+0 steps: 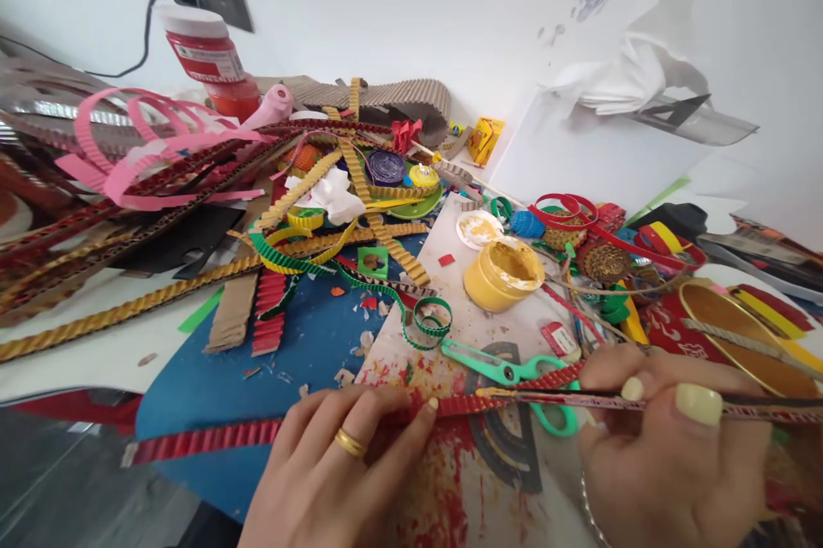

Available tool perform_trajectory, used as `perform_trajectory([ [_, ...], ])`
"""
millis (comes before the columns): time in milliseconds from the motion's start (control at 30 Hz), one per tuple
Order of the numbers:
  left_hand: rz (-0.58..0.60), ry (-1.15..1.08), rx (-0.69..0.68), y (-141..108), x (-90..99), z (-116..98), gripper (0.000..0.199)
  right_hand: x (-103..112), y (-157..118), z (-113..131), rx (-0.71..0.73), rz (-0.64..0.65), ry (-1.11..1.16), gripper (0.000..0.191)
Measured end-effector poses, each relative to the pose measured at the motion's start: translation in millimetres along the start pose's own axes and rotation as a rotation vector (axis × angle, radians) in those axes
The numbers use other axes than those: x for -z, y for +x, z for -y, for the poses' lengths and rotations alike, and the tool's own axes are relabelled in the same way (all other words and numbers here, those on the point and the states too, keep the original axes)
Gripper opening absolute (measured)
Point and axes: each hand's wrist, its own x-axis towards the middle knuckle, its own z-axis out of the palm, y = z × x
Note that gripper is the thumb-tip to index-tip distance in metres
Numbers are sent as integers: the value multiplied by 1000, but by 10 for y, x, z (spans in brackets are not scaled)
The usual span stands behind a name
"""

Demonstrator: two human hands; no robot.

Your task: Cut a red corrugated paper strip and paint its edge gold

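Note:
A long red corrugated strip [212, 440] runs across the front of the table. My left hand [351, 454], with a ring on one finger, is closed on the strip, its fingertips pressing it on the paint-stained board [443, 488]. Pinched in my right hand [669, 436] is a thin paintbrush [566, 396]; its yellow-coated tip touches the red strip just right of my left fingers. Green scissors [482, 362] lie behind the strip, partly over a grey protractor [514, 462]. An open jar of yellow paint [498, 282] stands farther back, beside its lid [479, 228].
Pink curled strips [129, 153] and red paint jars [206, 51] are at the back left. Yellow and green corrugated strips [386, 248] cover the middle. At the right lie coiled pieces [604, 261] and a red tin [675, 316]. A white wall [386, 8] stands behind.

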Motion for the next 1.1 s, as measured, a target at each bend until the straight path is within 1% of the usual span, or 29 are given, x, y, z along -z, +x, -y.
perform_trajectory([
  [100,-6,9,-9,-4,-7,8,37,3,1,6,20,23,-29,23],
  [200,25,19,-42,7,12,30,28,49,-12,23,15,153,-50,21],
  [233,34,29,-60,16,21,38,27,70,-22,27,-2,201,-49,19],
  [300,34,48,-86,35,36,52,28,106,-45,28,-48,253,-47,16],
  [433,27,39,-84,58,44,51,27,132,-72,15,-74,259,-32,16],
  [533,35,38,-71,51,46,43,28,132,-59,16,-51,288,-19,17],
  [700,47,45,-80,52,60,37,31,139,-40,15,5,302,-70,19],
  [900,46,47,-74,70,55,32,30,149,-54,-21,-54,358,-6,17],
  [1000,49,41,-77,63,51,33,30,162,-61,-23,-61,363,-21,17],
  [1100,41,34,-71,51,53,33,30,172,-53,-16,-39,352,-17,16],
])
